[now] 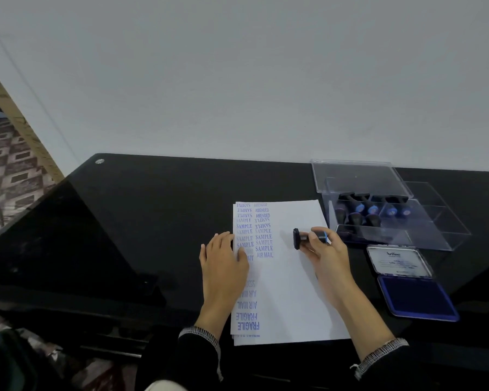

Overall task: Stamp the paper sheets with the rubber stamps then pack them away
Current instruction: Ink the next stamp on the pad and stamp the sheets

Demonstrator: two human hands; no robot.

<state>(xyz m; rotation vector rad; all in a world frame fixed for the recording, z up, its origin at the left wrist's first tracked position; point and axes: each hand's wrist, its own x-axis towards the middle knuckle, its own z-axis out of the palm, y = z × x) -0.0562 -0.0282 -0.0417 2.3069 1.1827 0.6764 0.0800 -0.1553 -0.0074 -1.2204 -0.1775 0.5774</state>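
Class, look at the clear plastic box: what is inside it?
The clear plastic box holds several dark-handled rubber stamps, some with blue caps. Its right-hand compartment looks empty. The stamps' faces cannot be seen, so their wording is unknown.

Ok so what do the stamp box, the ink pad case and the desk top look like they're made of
Stamp box: clear hard plastic, most likely; the stamps inside and the desk show through its walls and raised lid.
Ink pad case: blue with a pale silvery inner lid, probably metal or plastic; the look leaves it open. The pad itself looks like dark blue felt.
Desk top: glossy black, perhaps glass or lacquer; it shows faint reflections.
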